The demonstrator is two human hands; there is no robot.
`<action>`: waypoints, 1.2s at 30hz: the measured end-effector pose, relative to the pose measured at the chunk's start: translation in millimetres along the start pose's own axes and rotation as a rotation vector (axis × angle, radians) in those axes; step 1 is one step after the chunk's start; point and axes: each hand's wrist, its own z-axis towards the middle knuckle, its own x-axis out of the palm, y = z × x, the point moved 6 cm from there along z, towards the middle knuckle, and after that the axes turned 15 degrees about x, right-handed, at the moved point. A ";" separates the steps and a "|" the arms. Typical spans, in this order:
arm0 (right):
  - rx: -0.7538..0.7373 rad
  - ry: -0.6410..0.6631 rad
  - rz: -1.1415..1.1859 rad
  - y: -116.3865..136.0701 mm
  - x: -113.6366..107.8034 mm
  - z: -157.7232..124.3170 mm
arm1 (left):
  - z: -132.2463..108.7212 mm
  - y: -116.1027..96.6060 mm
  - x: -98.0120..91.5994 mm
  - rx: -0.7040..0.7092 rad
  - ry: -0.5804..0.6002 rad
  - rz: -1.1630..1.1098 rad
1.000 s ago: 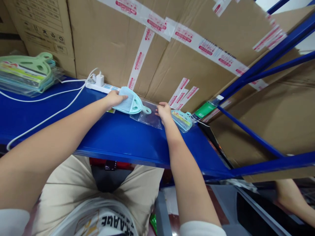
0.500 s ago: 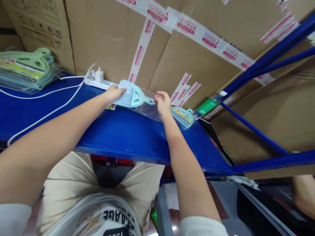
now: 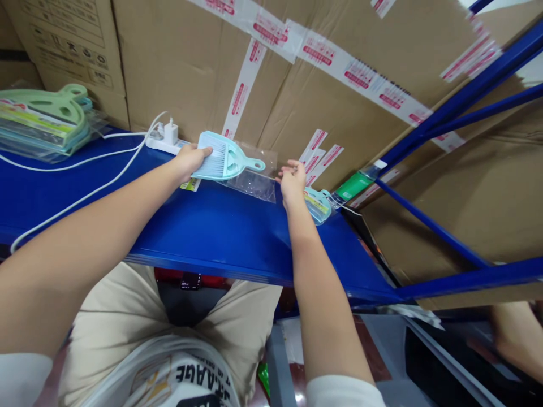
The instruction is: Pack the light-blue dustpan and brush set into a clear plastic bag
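My left hand [image 3: 192, 161] grips the bristle end of a light blue dustpan and brush set [image 3: 227, 158], thumb on top, its handle pointing right. Beneath and behind the set lies a clear plastic bag [image 3: 254, 185] on the blue shelf [image 3: 229, 226]. A yellow-green label [image 3: 190, 184] peeks out under my left hand. To the right of the handle, apart from it, my right hand [image 3: 292, 180] hovers with loosely curled, spread fingers and nothing visible in them. Just past it sits another bagged blue dustpan set [image 3: 317, 204], partly hidden by my wrist.
Bagged green and blue dustpans [image 3: 46, 121] are stacked at the left. A white power strip [image 3: 163, 144] with cables lies along the cardboard boxes [image 3: 182, 68] at the back. A green-labelled bottle [image 3: 356, 183] leans near the blue frame [image 3: 436, 217]. Another person's arm [image 3: 515, 336] shows lower right.
My right hand has moved right, away from the dustpan handle. The set in my left hand has shifted slightly left and up, and more of the plastic bag shows.
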 end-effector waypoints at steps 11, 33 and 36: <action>0.124 0.249 0.204 -4.0 12.5 -10.2 | 0.3 -2.5 3.1 0.041 -0.024 -0.150; 0.360 0.396 0.128 -6.9 21.9 -32.6 | -5.0 -6.0 7.5 0.045 0.058 -0.102; 0.396 0.400 0.060 -7.0 23.3 -37.5 | -6.6 -5.2 8.3 0.025 0.063 -0.099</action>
